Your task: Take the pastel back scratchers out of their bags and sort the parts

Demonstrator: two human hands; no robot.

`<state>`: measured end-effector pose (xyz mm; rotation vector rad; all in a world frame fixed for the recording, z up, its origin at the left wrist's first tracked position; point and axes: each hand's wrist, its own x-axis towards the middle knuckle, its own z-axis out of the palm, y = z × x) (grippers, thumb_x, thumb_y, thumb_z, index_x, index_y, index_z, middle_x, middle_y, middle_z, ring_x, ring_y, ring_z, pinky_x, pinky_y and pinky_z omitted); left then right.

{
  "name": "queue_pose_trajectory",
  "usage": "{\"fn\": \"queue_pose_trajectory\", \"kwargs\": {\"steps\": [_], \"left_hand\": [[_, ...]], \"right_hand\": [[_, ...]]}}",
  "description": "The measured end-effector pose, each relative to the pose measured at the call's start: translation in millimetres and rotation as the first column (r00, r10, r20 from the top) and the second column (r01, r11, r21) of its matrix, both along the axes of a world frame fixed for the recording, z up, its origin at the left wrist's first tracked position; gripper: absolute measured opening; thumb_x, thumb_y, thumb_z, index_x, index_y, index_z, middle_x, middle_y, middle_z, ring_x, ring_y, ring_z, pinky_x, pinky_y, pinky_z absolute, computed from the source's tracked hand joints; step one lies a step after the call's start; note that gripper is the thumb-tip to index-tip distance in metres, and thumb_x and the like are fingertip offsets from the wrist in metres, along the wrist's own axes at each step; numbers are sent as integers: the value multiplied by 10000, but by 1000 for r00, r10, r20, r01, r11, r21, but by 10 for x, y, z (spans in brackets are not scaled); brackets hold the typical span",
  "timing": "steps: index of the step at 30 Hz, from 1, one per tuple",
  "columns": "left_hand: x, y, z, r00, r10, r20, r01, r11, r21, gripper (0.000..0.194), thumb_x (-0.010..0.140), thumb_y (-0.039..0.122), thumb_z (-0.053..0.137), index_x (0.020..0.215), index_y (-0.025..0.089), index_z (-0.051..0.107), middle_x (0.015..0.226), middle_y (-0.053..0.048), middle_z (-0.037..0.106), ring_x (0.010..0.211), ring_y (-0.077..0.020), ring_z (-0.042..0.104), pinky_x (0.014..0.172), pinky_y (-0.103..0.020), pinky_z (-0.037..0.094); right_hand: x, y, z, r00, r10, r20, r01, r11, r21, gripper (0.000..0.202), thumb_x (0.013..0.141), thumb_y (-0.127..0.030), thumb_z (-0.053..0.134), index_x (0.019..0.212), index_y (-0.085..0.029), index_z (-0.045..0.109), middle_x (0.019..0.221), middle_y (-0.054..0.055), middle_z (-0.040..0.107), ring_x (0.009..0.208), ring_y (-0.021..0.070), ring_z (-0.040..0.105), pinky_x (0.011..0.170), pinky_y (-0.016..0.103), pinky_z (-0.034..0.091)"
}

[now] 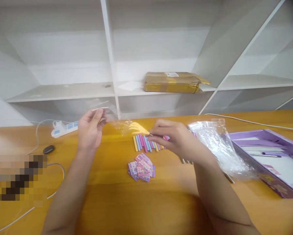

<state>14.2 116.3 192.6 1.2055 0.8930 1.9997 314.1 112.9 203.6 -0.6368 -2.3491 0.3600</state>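
My left hand (91, 127) pinches a clear plastic bag (114, 120), which stretches to the right above the desk. Between the fingers of my right hand (169, 135) is a yellow hand-shaped piece (138, 128) with a small dark metallic end, its fingers pointing left near the bag. Below it lies a row of pink, blue, yellow and purple sticks (142, 143), partly hidden by my right hand. Nearer to me, small printed pink and purple cards (143, 167) sit in a loose pile.
Clear plastic bags (214, 147) lie right of my right hand, beside an open purple box (273, 160). A power strip (63, 129), a black object (49, 149) and white cables are at left. A taped cardboard box (172, 82) rests on the shelf behind.
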Motion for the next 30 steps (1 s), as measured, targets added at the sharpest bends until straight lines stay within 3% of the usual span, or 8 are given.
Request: {"fn": "queue_pose_trajectory", "kwargs": {"steps": [7, 22, 30], "left_hand": [[37, -84, 30, 1000, 19, 3, -19, 1000, 2, 280, 817, 423, 918, 902, 187, 791, 972, -47, 736, 771, -118, 650, 638, -221, 573], [162, -161, 33, 998, -57, -8, 56, 998, -38, 261, 852, 425, 890, 885, 193, 773, 1005, -62, 736, 767, -130, 652, 623, -238, 583], [297, -197, 16, 973, -228, -40, 222, 967, -122, 331, 787, 454, 938, 900, 192, 771, 897, -38, 710, 787, -151, 693, 633, -257, 630]], "right_hand": [[-153, -11, -82, 998, -41, 54, 38, 998, 55, 363, 1096, -432, 553, 919, -193, 762, 874, 47, 605, 724, 135, 569, 687, 282, 427], [-167, 23, -134, 993, -117, 21, 112, 979, 168, 337, 1100, -427, 549, 962, -208, 765, 901, 49, 619, 736, 134, 573, 674, 290, 415], [-166, 22, -134, 994, -107, -7, 107, 977, 183, 319, 1099, -427, 546, 1037, -209, 770, 918, 59, 627, 734, 139, 569, 688, 286, 430]]}}
